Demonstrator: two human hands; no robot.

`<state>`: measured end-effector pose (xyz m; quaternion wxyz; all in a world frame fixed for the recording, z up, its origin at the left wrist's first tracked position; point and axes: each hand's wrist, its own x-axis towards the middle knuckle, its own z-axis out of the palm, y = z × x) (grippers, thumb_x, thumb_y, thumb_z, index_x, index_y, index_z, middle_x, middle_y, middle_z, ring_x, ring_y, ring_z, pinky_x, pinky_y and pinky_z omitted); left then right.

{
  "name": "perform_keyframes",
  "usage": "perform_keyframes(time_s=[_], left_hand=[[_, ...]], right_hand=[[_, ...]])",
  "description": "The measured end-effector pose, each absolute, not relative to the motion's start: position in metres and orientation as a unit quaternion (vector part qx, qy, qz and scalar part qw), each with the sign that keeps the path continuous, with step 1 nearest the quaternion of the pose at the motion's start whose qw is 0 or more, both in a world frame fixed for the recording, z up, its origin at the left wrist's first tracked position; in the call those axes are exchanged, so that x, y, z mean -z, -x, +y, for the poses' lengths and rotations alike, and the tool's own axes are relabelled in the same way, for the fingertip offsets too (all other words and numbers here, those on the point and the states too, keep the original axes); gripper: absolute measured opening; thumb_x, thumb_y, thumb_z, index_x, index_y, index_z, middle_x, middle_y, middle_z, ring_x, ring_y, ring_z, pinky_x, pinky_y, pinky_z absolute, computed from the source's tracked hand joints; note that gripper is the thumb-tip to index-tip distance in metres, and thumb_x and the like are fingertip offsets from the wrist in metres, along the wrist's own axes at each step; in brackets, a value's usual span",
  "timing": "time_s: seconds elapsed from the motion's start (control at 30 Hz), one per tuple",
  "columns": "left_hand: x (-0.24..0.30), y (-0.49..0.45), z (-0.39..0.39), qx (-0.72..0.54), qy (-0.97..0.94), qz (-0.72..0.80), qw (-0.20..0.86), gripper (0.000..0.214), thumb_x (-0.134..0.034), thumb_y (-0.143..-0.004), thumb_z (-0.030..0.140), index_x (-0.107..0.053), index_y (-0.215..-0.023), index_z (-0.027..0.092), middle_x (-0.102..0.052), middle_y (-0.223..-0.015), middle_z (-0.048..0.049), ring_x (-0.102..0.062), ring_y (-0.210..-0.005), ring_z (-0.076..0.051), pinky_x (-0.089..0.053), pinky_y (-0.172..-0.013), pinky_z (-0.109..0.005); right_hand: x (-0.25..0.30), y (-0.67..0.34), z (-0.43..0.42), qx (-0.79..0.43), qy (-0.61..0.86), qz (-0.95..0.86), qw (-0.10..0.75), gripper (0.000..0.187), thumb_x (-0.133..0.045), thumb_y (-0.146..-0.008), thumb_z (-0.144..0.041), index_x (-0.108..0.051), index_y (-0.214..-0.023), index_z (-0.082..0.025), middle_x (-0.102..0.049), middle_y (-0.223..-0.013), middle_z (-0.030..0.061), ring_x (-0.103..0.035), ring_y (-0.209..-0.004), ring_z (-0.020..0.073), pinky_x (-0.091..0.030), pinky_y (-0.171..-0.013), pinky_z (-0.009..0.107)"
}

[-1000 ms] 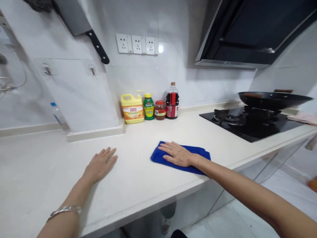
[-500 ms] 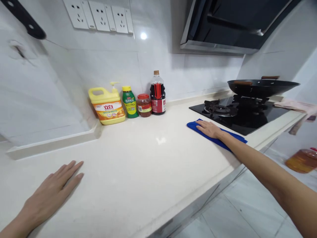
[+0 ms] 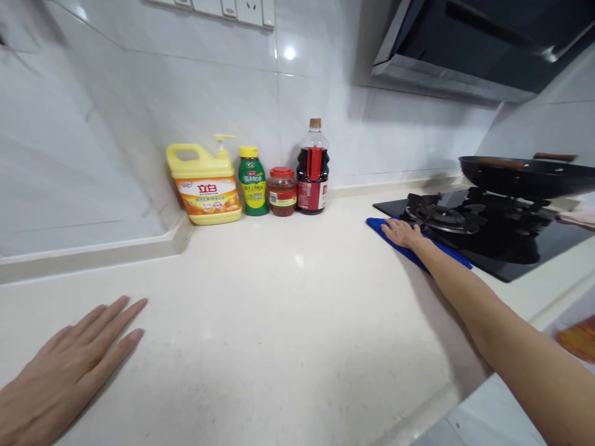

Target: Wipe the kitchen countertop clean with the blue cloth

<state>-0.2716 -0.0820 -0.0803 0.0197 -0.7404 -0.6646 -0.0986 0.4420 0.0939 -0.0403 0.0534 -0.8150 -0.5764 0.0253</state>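
On the left of the white counter (image 3: 260,347), my left hand (image 3: 69,368) lies flat and palm down, fingers spread, holding nothing. My right hand (image 3: 403,234) presses palm down on a folded blue cloth (image 3: 449,251) beside the gas hob (image 3: 499,248). Its fingers lie over the cloth and the thumb stands apart; part of the cloth is hidden under the hand and forearm. The cloth's far edge runs along the hob's left side.
Against the wall stand a yellow detergent jug (image 3: 209,192), a green squeeze bottle (image 3: 253,186), a red-lidded jar (image 3: 282,195) and a dark sauce bottle (image 3: 312,176). A wok (image 3: 520,178) sits on the hob under the range hood (image 3: 465,49). A wall ledge (image 3: 93,257) borders the left.
The view has shifted lower and closer to the counter. My right hand and the blue cloth now lie nearer the hob's front-left burner. My left hand stays flat on the counter.
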Motion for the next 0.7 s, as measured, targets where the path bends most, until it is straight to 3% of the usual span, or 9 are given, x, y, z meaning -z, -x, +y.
perform_keyframes(time_s=[0.07, 0.17, 0.37, 0.7], left_hand=[[0.071, 0.261, -0.088, 0.093, 0.735, -0.671, 0.019, 0.068, -0.030, -0.093, 0.067, -0.007, -0.156, 0.057, -0.019, -0.164, 0.0221, -0.019, -0.157, -0.020, -0.019, -0.128, -0.048], [0.059, 0.245, -0.093, 0.071, 0.717, -0.693, 0.016, 0.071, -0.023, -0.092, 0.070, -0.016, -0.159, 0.049, -0.016, -0.167, 0.0179, -0.016, -0.158, -0.018, -0.017, -0.129, -0.045], [0.050, 0.228, -0.095, 0.032, 0.697, -0.716, 0.026, 0.081, -0.007, -0.091, 0.071, -0.024, -0.161, 0.036, -0.018, -0.169, 0.0096, -0.014, -0.158, -0.018, -0.017, -0.129, -0.044], [0.041, 0.209, -0.104, 0.022, 0.697, -0.716, 0.030, 0.077, -0.012, -0.094, 0.060, -0.029, -0.161, 0.027, -0.022, -0.170, -0.0007, -0.018, -0.158, -0.027, -0.020, -0.127, -0.051]], right_hand=[[0.039, -0.426, 0.104, -0.029, 0.826, -0.559, 0.060, 0.067, -0.018, -0.102, -0.050, -0.033, -0.158, -0.017, -0.028, -0.168, 0.0149, -0.025, -0.153, 0.0384, -0.016, -0.121, 0.071], [0.037, -0.391, 0.119, -0.041, 0.830, -0.553, 0.067, 0.068, -0.018, -0.101, -0.050, -0.035, -0.156, -0.015, -0.029, -0.166, 0.0183, -0.027, -0.151, 0.0398, -0.021, -0.119, 0.070], [0.032, -0.298, 0.136, -0.061, 0.837, -0.541, 0.063, 0.069, -0.020, -0.100, -0.049, -0.036, -0.156, -0.012, -0.029, -0.164, 0.0230, -0.026, -0.151, 0.0434, -0.018, -0.118, 0.073], [0.022, -0.128, 0.136, -0.076, 0.791, -0.606, 0.042, 0.070, -0.022, -0.101, -0.047, -0.026, -0.161, -0.011, -0.021, -0.167, 0.0231, -0.022, -0.152, 0.0446, -0.017, -0.115, 0.077]])
